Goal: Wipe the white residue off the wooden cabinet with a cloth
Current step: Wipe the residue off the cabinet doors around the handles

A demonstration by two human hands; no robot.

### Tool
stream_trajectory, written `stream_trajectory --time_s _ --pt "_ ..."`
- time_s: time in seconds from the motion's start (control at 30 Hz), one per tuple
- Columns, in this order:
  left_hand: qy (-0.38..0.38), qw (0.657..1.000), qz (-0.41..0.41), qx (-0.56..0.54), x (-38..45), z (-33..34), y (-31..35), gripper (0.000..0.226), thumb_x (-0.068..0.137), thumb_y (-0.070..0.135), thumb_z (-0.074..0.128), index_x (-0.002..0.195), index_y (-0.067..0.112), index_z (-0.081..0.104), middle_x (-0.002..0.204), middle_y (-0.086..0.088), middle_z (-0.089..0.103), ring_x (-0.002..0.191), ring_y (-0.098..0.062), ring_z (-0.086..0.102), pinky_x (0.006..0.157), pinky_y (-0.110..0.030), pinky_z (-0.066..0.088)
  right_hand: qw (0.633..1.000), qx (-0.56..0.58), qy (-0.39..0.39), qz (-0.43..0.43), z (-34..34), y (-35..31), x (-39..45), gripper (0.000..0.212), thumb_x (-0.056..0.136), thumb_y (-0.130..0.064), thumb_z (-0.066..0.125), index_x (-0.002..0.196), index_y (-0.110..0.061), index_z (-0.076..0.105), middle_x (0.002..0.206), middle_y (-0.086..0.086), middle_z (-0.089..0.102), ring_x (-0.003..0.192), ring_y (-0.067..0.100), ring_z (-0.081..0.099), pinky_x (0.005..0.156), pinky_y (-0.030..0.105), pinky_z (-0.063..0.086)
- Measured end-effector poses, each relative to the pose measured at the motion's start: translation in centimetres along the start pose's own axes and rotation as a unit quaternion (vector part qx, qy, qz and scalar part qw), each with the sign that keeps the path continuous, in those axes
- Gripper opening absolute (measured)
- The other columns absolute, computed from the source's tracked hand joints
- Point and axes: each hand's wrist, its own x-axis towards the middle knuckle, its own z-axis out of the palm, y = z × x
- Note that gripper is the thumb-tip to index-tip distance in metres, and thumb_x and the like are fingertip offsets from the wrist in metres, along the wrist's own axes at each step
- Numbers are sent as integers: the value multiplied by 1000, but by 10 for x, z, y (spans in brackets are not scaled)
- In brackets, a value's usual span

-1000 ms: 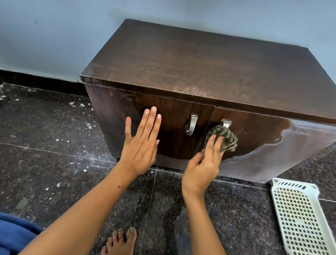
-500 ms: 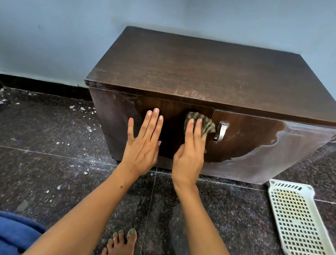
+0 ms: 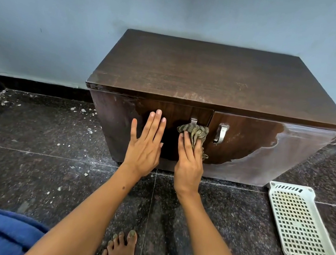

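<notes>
The wooden cabinet stands against the wall, about half cleaned on its front. The middle of both doors shows dark and glossy, while white residue hazes the right door from 3 to 5 o'clock, and a fainter film sits at the left door's 10 o'clock corner. The right hand presses the bunched cloth under straight fingers just below the left door's handle. The left hand lies flat, grasping nothing, bracing the left door.
</notes>
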Motion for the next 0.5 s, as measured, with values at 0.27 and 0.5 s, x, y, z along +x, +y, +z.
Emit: stream_trajectory --time_s 0.27,0.5 --pt "-9 999 47 10 9 -5 13 66 91 30 29 149 7 11 158 -12 6 146 -23 6 113 -55 -1 961 145 -26 233 4 5 -39 63 83 17 51 138 -12 43 147 -11 29 141 20 20 111 36 32" --pt "-14 999 24 -19 10 0 22 67 90 29 32 149 6 12 158 -13 5 146 -25 4 112 -56 2 919 199 194 279 -35 11 0 53 89 7 38 140 -6 43 148 -1 30 140 19 24 117 33 18"
